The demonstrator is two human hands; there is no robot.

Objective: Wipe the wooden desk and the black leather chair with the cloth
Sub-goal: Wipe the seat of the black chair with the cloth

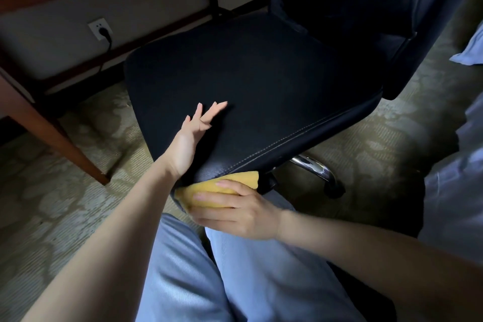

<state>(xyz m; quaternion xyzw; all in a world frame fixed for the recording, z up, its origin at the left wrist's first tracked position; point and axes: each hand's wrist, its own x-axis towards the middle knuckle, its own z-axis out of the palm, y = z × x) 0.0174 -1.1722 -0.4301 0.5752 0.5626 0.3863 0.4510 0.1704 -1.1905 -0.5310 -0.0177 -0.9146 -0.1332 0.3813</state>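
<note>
The black leather chair (261, 81) fills the middle of the view, its seat facing me and its backrest rising at the upper right. My left hand (192, 138) lies on the seat's near left part with fingers straight and spread. My right hand (232, 212) presses a folded yellow cloth (222, 188) against the seat's front lower edge, fingers laid flat over it. The wooden desk (47, 128) shows only as a slanted leg at the left and a dark underside along the top left.
A wall socket with a black plug (100, 30) sits under the desk. The chair's chrome base (316, 168) shows below the seat. Patterned carpet covers the floor. My legs in light blue trousers (235, 269) are at the bottom. White bedding (454, 165) lies at the right.
</note>
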